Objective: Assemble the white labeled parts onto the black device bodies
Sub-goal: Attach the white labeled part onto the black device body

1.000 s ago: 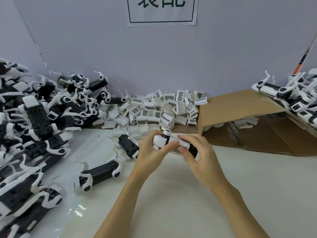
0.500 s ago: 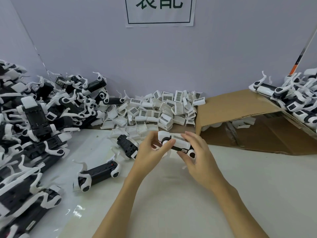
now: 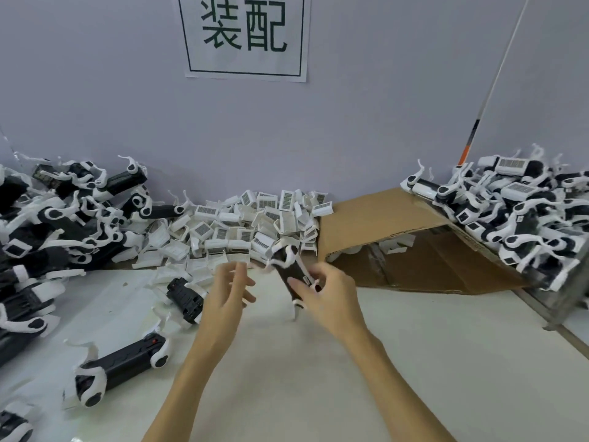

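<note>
Half a second ago both hands held the device body level between them; now the left hand [image 3: 228, 290] has let go and hangs with its fingers loosely spread and nothing in them, while the right hand [image 3: 325, 296] alone grips the black device body [image 3: 291, 275], tipped up on end with its white-capped top toward the pile of white labeled parts [image 3: 255, 223] and one white leg pointing down over the table [image 3: 414, 362]. The fingers of that hand curl round the lower half of the body; motion blur hides the exact pinch. I judge this unit is done, its label side turned away from me, and is being swung off to be put down, most likely on the heap of finished devices [image 3: 516, 212] well to the right of the held body, beyond the cardboard flap [image 3: 382, 215]. The next move then calls for the free hand to fetch a fresh body: a bare black body [image 3: 186, 295] lies just left of the held one, beside the empty hand, and another body [image 3: 121, 365] lies nearer, further left. A large heap of unassembled bodies [image 3: 47, 224] fills the far left. Behind everything a paper sign [image 3: 245, 36] hangs on the wall. Loose white parts scattered near the bare body could snag a quick reach; the raised flap stands between the held body and the finished heap.
</note>
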The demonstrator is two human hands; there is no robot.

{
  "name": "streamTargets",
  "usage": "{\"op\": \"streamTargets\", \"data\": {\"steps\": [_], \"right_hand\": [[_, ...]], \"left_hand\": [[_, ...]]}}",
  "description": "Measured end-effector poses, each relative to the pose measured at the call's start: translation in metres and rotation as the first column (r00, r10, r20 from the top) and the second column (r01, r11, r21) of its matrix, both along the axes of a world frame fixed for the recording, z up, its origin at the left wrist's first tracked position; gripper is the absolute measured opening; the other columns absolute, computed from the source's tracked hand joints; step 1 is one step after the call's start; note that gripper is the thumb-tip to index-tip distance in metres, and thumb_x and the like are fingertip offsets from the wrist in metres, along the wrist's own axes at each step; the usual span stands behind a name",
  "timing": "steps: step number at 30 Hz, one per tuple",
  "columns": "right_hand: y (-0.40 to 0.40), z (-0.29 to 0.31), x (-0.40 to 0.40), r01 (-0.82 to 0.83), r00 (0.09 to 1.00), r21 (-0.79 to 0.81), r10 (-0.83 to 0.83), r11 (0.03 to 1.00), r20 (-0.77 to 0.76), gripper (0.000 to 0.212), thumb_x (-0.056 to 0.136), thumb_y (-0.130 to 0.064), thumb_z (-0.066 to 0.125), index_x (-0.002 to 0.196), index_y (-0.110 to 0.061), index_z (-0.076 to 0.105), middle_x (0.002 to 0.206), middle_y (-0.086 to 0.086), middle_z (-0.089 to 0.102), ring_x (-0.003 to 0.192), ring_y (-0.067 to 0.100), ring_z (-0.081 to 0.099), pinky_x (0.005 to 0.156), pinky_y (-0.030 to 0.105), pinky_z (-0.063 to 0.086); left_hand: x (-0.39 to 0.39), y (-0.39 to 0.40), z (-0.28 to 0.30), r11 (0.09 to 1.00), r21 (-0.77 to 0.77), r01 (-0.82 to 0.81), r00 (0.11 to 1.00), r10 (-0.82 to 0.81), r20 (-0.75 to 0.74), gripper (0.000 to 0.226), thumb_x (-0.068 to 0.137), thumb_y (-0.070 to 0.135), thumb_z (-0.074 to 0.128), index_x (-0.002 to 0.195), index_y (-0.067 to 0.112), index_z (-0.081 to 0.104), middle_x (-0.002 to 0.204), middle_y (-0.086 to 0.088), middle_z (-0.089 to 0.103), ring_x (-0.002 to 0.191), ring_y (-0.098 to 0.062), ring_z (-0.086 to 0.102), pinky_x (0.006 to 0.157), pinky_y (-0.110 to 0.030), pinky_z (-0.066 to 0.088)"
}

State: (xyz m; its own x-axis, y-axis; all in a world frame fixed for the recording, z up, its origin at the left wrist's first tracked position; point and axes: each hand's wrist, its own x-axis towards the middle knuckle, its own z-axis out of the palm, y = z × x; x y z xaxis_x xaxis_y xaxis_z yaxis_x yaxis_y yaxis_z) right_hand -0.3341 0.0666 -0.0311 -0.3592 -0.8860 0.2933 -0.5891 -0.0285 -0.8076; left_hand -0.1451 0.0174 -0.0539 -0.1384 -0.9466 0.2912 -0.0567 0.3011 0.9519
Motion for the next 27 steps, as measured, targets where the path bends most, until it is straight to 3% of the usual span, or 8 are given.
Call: {"op": "streamTargets", "data": {"steps": [2, 4, 7, 11, 15, 20, 23, 27], "right_hand": [[-0.012, 0.045, -0.035, 0.005, 0.897, -0.029, 0.008, 1.0, 0.441, 0.023, 0.091, -0.033, 0.082, 0.097, -0.012, 0.076, 0.097, 0.003, 0.08, 0.086, 0.018, 0.077, 0.08, 0.03, 0.062], [-0.02, 0.097, -0.083, 0.08, 0.554, -0.183, 0.109, 0.98, 0.825, 0.028, 0.098, -0.03, 0.073, 0.113, -0.006, 0.069, 0.115, 0.018, 0.076, 0.094, 0.026, 0.078, 0.08, 0.04, 0.064], [-0.017, 0.145, -0.146, 0.186, 0.053, -0.342, 0.338, 0.921, 0.94, 0.067, 0.108, -0.05, 0.049, 0.144, 0.007, 0.041, 0.142, 0.034, 0.051, 0.132, 0.049, 0.054, 0.11, 0.058, 0.049], [-0.003, 0.111, -0.126, -0.016, 0.231, -0.212, 0.21, 0.977, 0.95, 0.046, 0.111, -0.037, 0.046, 0.136, 0.001, 0.047, 0.134, 0.034, 0.063, 0.116, 0.047, 0.069, 0.094, 0.055, 0.059], [0.008, 0.032, -0.067, -0.177, 0.35, 0.0, 0.063, 0.984, 0.935, 0.027, 0.107, -0.017, 0.053, 0.11, -0.001, 0.074, 0.101, 0.015, 0.077, 0.081, 0.026, 0.078, 0.067, 0.034, 0.064], [0.012, -0.028, -0.009, -0.214, 0.375, 0.115, -0.027, 0.97, 0.927, 0.026, 0.106, -0.011, 0.053, 0.107, 0.0, 0.077, 0.086, 0.011, 0.076, 0.071, 0.021, 0.075, 0.063, 0.03, 0.061], [0.013, -0.032, 0.004, -0.242, 0.393, 0.093, 0.009, 0.966, 0.92, 0.027, 0.105, -0.009, 0.052, 0.104, 0.0, 0.077, 0.086, 0.014, 0.073, 0.071, 0.023, 0.073, 0.064, 0.031, 0.061], [0.015, -0.03, 0.013, -0.354, 0.286, 0.053, 0.054, 0.934, 0.957, 0.033, 0.104, -0.022, 0.059, 0.118, 0.004, 0.073, 0.098, 0.019, 0.074, 0.083, 0.029, 0.076, 0.071, 0.035, 0.063]], "left_hand": [[0.0, -0.001, 0.002, 0.977, -0.179, -0.118, 0.993, 0.118, -0.009, 0.04, 0.098, 0.071, 0.046, 0.11, 0.036, 0.063, 0.095, 0.008, 0.071, 0.08, -0.013, 0.069, 0.071, -0.029, 0.052], [0.0, -0.005, 0.0, 0.88, -0.395, -0.265, 0.946, 0.316, 0.067, 0.017, 0.104, 0.048, 0.059, 0.104, 0.032, 0.064, 0.091, 0.011, 0.067, 0.082, -0.013, 0.063, 0.072, -0.033, 0.053], [0.001, -0.011, -0.01, 0.634, -0.652, -0.416, 0.699, 0.682, 0.216, 0.02, 0.102, 0.025, 0.069, 0.112, 0.008, 0.069, 0.111, -0.011, 0.063, 0.103, -0.035, 0.056, 0.088, -0.054, 0.046], [0.007, -0.012, -0.016, 0.744, -0.543, -0.39, 0.343, 0.664, 0.664, 0.066, 0.094, 0.059, 0.071, 0.132, 0.006, 0.065, 0.156, -0.032, 0.036, 0.14, -0.053, 0.036, 0.109, -0.064, 0.027], [0.002, -0.006, -0.015, 0.844, -0.451, -0.29, 0.055, 0.485, 0.873, 0.061, 0.099, 0.062, 0.062, 0.144, 0.022, 0.052, 0.162, -0.019, 0.019, 0.127, -0.036, 0.054, 0.109, -0.046, 0.041], [0.011, -0.009, -0.011, 0.856, -0.427, -0.29, 0.304, 0.506, 0.807, 0.044, 0.095, 0.015, 0.066, 0.139, 0.017, 0.058, 0.15, -0.012, 0.037, 0.123, -0.031, 0.052, 0.1, -0.036, 0.036], [0.012, -0.007, -0.008, 0.824, -0.479, -0.302, 0.644, 0.547, 0.534, 0.04, 0.08, 0.002, 0.083, 0.118, 0.001, 0.071, 0.134, -0.021, 0.051, 0.116, -0.039, 0.058, 0.099, -0.041, 0.039], [0.0, -0.001, 0.006, 0.743, -0.607, -0.282, 0.88, 0.453, 0.145, 0.037, 0.077, 0.003, 0.087, 0.111, 0.011, 0.075, 0.132, -0.01, 0.052, 0.115, -0.021, 0.057, 0.097, -0.034, 0.052]]}}
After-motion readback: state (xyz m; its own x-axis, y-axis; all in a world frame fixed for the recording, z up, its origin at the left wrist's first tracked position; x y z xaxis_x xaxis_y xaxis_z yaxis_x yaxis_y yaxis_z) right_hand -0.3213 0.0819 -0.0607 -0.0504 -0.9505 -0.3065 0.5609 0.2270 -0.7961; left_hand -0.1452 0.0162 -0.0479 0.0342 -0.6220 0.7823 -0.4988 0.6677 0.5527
